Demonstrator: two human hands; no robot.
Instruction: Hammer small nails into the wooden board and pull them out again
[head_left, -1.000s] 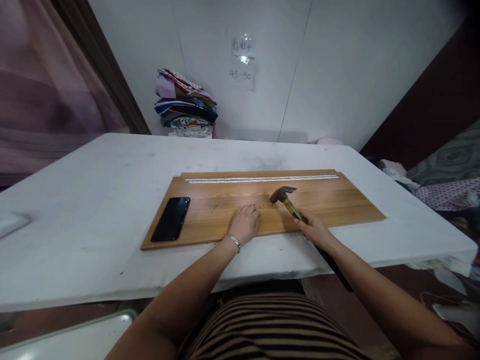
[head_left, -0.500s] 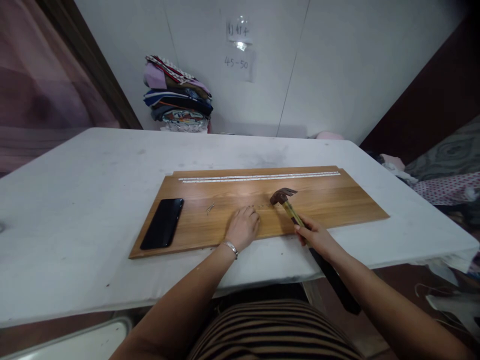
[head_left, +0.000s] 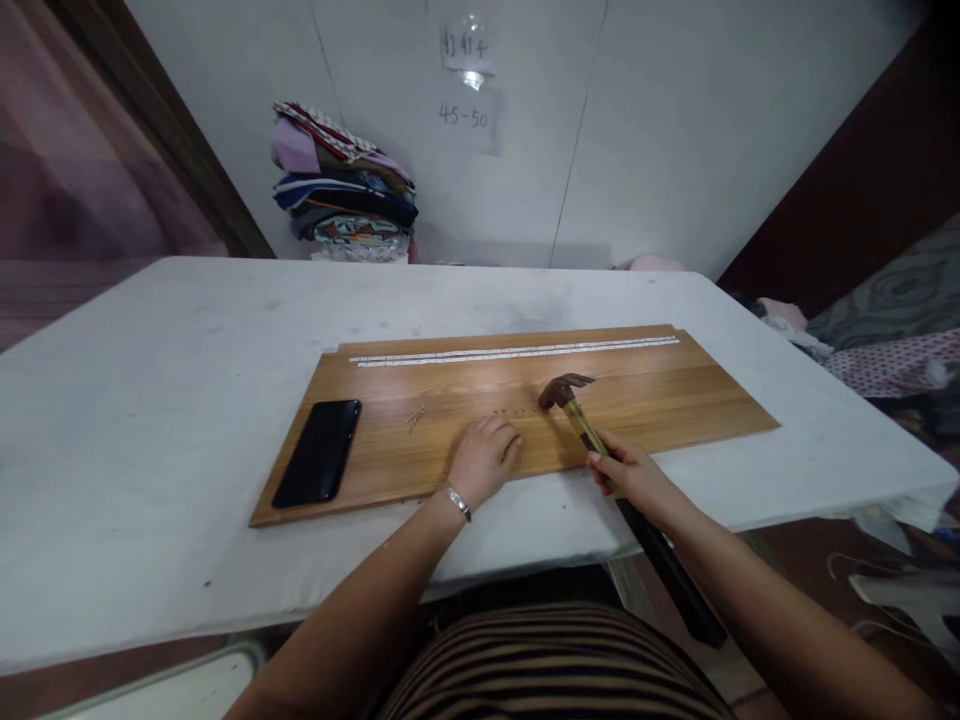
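Right hand: clamped round the hammer, partway up the handle, at the board's near edge.
Hammer: the head sits on or just over the board, right of its middle. The handle slants back toward me, and its black end runs past the board under my forearm.
Left hand: palm down on the board's near half, just left of the hammer head. The fingers are curled together. I cannot tell whether they pinch a nail.
Nails: a short row of small dark points in the board, between my left fingertips and the hammer head.
Loose nails: a few lying on the board farther left, toward the phone.
Phone: flat on the board's left end, screen dark.
Strip: pale, running along the board's far edge.
Surface: white. The board lies loose on it with nothing pinning it down.
Risk, fingers: I judge my left fingertips too close to the head, so a blow a little off line would land on them.
Risk, glancing: a tilted hammer face could bend a nail or dent the wood.
Risk, board: a hard knock could make the unclamped board skid.
Risk, phone: the jolts could make the phone and loose nails creep toward the board's edge.
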